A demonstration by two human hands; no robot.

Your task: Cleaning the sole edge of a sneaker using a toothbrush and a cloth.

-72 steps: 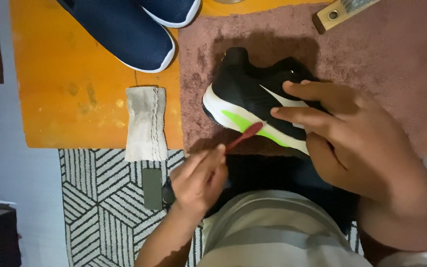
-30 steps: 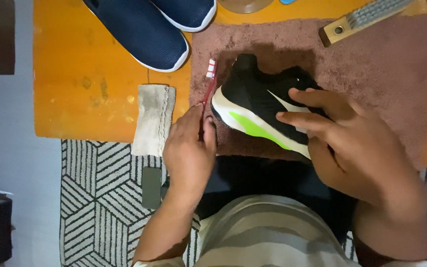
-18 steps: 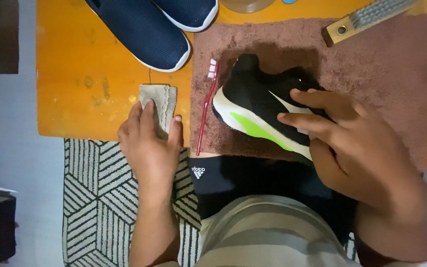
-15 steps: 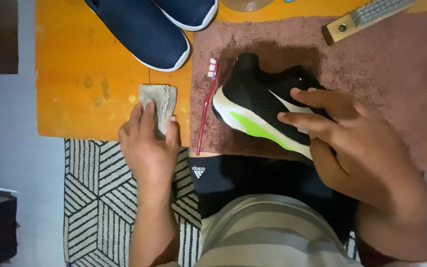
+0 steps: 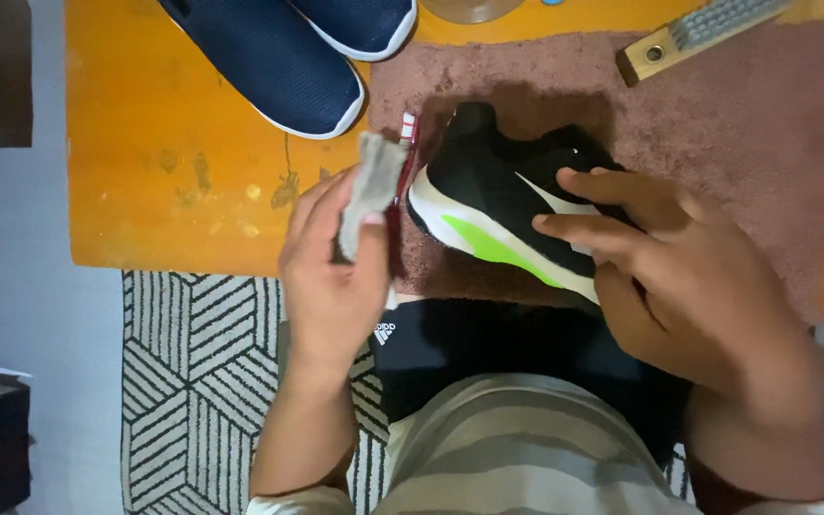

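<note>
Cloth [image 5: 370, 191], grey and crumpled, is pinched in the left hand [image 5: 336, 277] above the orange table's [image 5: 164, 162] edge, just beside a red toothbrush [image 5: 401, 181] lying on the brown mat [image 5: 717, 143]. Right hand [image 5: 679, 277] presses flat, fingers spread, on a black sneaker [image 5: 498, 191] on the mat.

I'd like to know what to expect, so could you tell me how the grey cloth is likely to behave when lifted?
The grey cloth in the left hand looks soft; it will probably flop and fold. It seems light, held by a few fingers. It is unlikely to roll or slip.
</note>
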